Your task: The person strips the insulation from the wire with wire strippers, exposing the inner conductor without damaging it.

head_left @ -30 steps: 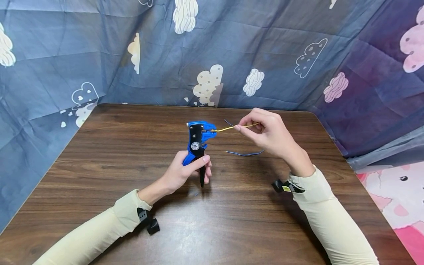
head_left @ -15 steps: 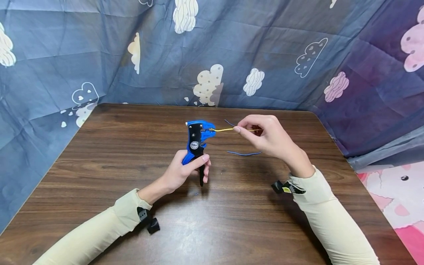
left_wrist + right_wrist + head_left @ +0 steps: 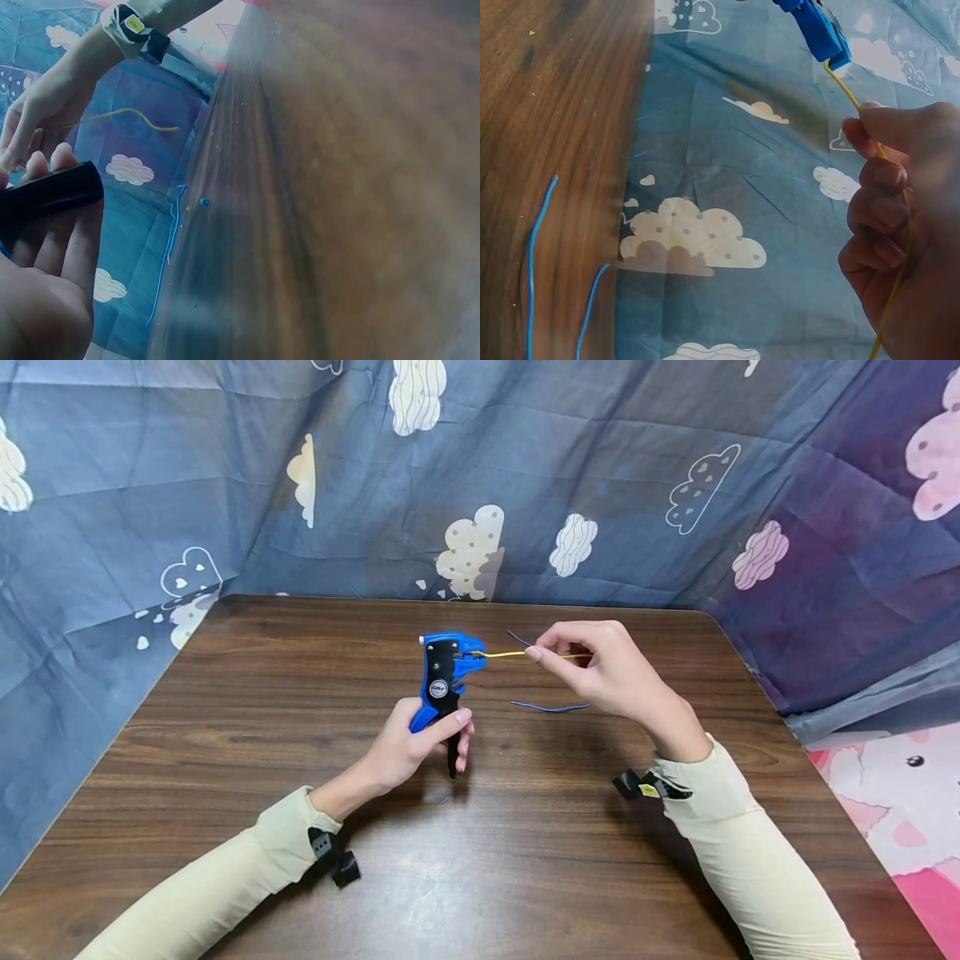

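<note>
My left hand [image 3: 401, 743] grips a blue and black wire stripper [image 3: 438, 672] by its handles, its head raised and facing right. A yellow wire [image 3: 504, 653] runs from the tool's mouth to my right hand [image 3: 611, 668], which pinches it between thumb and forefinger. In the right wrist view the wire's free length passes down along the curled fingers [image 3: 877, 206]. The left wrist view has the black handle [image 3: 60, 191] lying across my left fingers. How deep the wire's end sits in the mouth is too small to tell.
On the brown wooden table [image 3: 262, 693] lies a blue wire [image 3: 551, 707], below my right hand. Another blue wire [image 3: 516, 636] lies farther back, partly behind that hand. A small scrap [image 3: 444, 798] is near the left hand. A cloud-patterned curtain [image 3: 360, 485] stands behind the table.
The wire stripper and my left hand have shifted slightly left. My right hand has dropped a little, and the yellow wire now runs nearly level instead of sloping up.
</note>
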Demonstrator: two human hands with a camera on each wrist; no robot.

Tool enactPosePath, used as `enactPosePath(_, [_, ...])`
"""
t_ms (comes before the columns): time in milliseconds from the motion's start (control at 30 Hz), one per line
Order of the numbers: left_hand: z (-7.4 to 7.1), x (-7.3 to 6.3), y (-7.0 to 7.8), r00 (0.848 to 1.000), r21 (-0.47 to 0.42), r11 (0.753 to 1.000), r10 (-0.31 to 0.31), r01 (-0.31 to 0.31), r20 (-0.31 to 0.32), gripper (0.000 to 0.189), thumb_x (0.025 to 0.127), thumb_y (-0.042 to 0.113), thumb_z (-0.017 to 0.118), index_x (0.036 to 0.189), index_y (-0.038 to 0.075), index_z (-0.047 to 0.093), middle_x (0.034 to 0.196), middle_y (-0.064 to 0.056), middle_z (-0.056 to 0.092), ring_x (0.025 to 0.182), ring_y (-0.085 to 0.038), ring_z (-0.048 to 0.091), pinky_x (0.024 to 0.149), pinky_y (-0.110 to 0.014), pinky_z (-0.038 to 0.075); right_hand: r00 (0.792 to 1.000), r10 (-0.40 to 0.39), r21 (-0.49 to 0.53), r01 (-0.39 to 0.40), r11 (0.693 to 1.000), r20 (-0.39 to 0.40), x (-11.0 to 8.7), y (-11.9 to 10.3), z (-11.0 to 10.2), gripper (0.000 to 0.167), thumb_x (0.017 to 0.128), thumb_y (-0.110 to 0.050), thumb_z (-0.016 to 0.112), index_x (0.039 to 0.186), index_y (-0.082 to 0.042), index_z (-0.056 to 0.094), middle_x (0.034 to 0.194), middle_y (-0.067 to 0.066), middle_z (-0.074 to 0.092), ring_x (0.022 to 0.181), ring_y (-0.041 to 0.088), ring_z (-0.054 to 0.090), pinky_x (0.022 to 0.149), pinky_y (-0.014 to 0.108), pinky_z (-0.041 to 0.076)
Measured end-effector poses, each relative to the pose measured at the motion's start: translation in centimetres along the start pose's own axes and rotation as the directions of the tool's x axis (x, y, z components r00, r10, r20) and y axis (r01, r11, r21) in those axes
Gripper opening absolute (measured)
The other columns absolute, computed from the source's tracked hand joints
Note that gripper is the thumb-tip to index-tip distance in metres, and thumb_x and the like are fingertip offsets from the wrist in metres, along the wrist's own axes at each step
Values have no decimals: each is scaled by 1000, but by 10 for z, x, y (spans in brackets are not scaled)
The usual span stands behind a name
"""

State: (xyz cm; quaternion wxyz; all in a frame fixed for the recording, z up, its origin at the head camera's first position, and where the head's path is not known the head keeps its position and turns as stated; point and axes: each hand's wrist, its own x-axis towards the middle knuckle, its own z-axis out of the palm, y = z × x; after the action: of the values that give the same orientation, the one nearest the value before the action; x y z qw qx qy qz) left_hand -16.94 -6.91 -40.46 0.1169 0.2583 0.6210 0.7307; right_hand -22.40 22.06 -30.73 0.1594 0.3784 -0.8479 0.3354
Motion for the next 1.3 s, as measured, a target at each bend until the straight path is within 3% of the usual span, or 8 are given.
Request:
enactPosePath(233, [-2,1,0,1000,85,996,5,-6,16,32,112,21,61,106,-10,64,80,-20,68,63,-34,71,65,-46,67,999,18,-12,-17,1000,31,-1,-2,-5,11,103,-24,78,93,-29,80,61,-11,52,51,9,40,46,25,29])
enactPosePath(433, [-6,1,-1,998,79,997,-14,9,60,34,113,23,59,108,-11,63,82,-21,67,64,-35,71,66,-47,67,991,93,34,-97,995,91,-3,0,-8,15,104,-29,75,90,-33,78,61,-8,48,52,10,40,47,26,28])
enactPosePath(733, [-14,3,-1,991,130,991,-3,-15,136,26,113,18,59,105,-6,67,84,-23,67,66,-35,71,63,-45,66,935,257,130,-295,947,245,-3,3,-20,18,105,-34,74,89,-27,77,66,-4,50,58,14,43,49,32,33])
enactPosePath(900, [-16,3,0,989,116,993,-15,-1,144,23,112,18,59,105,-2,68,84,-24,67,65,-34,70,64,-48,67,929,252,162,-302,939,271,-2,4,-19,19,106,-32,72,90,-25,78,67,-3,49,59,14,42,49,32,32])
enactPosePath(1133, [-17,2,2,986,77,997,-35,23,165,34,113,18,58,108,-15,63,85,-24,65,65,-32,71,63,-51,67,929,245,208,-307,929,277,-1,6,-13,23,108,-33,70,88,-23,76,66,-3,45,57,16,40,49,33,30])
enactPosePath(1300, [-17,1,2,985,69,997,-42,31,166,35,113,20,58,107,-15,61,86,-23,64,64,-32,70,62,-50,66,932,228,231,-297,927,282,-2,7,-11,23,108,-31,69,88,-22,75,65,-3,43,57,16,38,49,34,28])
